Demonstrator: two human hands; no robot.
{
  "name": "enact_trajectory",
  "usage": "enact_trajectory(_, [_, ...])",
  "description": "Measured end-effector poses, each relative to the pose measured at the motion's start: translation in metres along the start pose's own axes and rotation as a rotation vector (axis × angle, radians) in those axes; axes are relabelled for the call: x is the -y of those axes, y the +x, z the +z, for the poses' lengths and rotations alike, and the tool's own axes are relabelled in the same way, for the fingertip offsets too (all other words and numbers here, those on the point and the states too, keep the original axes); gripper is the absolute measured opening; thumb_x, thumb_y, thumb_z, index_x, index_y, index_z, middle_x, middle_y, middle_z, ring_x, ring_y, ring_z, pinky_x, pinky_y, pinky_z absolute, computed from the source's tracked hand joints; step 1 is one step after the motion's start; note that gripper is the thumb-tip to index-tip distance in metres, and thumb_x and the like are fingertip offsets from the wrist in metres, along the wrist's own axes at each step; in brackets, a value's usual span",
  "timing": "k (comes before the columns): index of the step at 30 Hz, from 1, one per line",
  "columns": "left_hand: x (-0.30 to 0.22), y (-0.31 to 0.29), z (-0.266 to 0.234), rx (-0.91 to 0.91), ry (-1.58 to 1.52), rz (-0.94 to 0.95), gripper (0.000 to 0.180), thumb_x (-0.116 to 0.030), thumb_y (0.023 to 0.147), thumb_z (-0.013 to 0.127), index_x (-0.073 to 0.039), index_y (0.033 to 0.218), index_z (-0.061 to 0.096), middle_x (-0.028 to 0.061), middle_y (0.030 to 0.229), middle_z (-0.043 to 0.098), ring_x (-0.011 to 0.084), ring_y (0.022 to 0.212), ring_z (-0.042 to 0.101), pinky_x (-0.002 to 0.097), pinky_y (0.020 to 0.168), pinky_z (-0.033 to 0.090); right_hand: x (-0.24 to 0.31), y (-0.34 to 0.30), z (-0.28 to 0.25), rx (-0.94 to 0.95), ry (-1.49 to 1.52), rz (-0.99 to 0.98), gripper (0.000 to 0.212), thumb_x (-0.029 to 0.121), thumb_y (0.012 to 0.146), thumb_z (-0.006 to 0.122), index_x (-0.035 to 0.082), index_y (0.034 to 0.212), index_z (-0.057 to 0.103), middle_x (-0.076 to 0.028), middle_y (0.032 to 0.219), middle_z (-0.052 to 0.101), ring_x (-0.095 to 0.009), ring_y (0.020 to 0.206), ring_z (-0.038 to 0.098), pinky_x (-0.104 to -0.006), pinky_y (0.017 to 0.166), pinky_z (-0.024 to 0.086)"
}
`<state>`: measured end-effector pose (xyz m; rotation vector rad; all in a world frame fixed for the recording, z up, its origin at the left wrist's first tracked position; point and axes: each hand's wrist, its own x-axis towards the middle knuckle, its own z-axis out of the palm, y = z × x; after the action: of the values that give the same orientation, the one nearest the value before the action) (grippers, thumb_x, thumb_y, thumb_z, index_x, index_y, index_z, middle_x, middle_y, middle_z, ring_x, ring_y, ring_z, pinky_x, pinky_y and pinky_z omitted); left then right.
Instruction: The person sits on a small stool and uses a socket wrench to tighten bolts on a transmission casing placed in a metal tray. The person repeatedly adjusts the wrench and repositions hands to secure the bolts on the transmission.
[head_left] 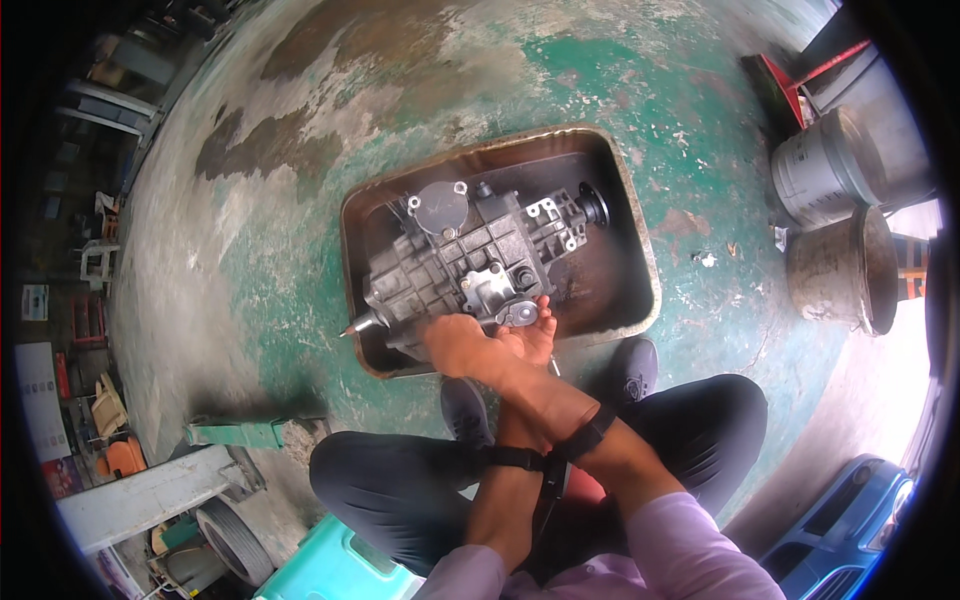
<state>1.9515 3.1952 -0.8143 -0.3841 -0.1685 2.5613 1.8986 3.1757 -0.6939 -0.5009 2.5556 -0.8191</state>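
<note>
A grey cast-metal gearbox [420, 265] lies in a worn, rust-brown metal tray [645, 240] in front of me. My forearms cross at the wrists. My left hand [535, 340], palm up with fingers curled, is around a small oval metal cover [518, 314] at the gearbox's near side, beside a bolted plate [488, 288]. Whether that cover is loose or attached, I cannot tell. To its left my right hand [458, 343] is closed against the near edge of the gearbox; its fingers, and anything in them, are hidden. At the gearbox's left end a pointed shaft [362, 325] reaches over the tray's rim.
My shoes [464, 408] and bent knees flank the tray's near side. On the right stand a grey bucket [820, 170] and a dirty pail [835, 270]. A blue toy-like car [840, 530] is lower right. At lower left are a metal beam [150, 500], a tyre [232, 540] and a turquoise box [335, 565].
</note>
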Motion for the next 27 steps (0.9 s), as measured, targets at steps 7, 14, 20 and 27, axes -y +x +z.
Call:
enact_trajectory(7, [0.017,-0.008,0.0,-0.052,0.037,0.171,0.046,-0.034,0.089,0.037,0.0,0.111,0.058,0.0268,0.111,0.059,0.0368,0.09,0.061,0.047,0.078,0.051,0.004,-0.023,0.012,0.312,-0.099,0.015,0.02,0.011,0.072,0.062,0.007,0.089,0.071,-0.013,0.094,0.069,-0.028,0.09,0.067,-0.036,0.072,0.054])
enact_trajectory(14, [0.02,-0.014,-0.011,-0.207,0.146,-0.026,0.034,-0.028,0.093,0.043,-0.004,0.107,0.06,0.0216,0.106,0.063,0.0306,0.088,0.064,0.045,0.077,0.053,0.002,-0.044,0.024,0.43,-0.172,0.045,0.022,0.012,0.068,0.067,0.008,0.089,0.072,-0.012,0.093,0.069,-0.026,0.088,0.067,-0.0348,0.071,0.053])
enact_trajectory(20, [0.03,-0.057,-0.031,-0.399,0.44,-0.285,0.022,-0.021,0.093,0.05,-0.006,0.103,0.061,0.0139,0.099,0.066,0.0237,0.086,0.065,0.0415,0.076,0.053,-0.006,-0.055,0.041,0.312,-0.1,0.091,0.019,0.018,0.072,0.062,0.007,0.084,0.071,-0.013,0.087,0.069,-0.028,0.083,0.068,-0.0386,0.068,0.054])
enact_trajectory(27, [-0.001,-0.1,-0.019,-0.843,0.681,0.005,0.018,-0.018,0.089,0.054,-0.004,0.098,0.061,0.0134,0.094,0.065,0.0222,0.081,0.063,0.0377,0.073,0.052,-0.004,-0.075,0.054,0.113,-0.087,0.175,0.021,0.024,0.079,0.055,0.01,0.079,0.071,-0.013,0.087,0.068,-0.027,0.084,0.067,-0.0392,0.067,0.055])
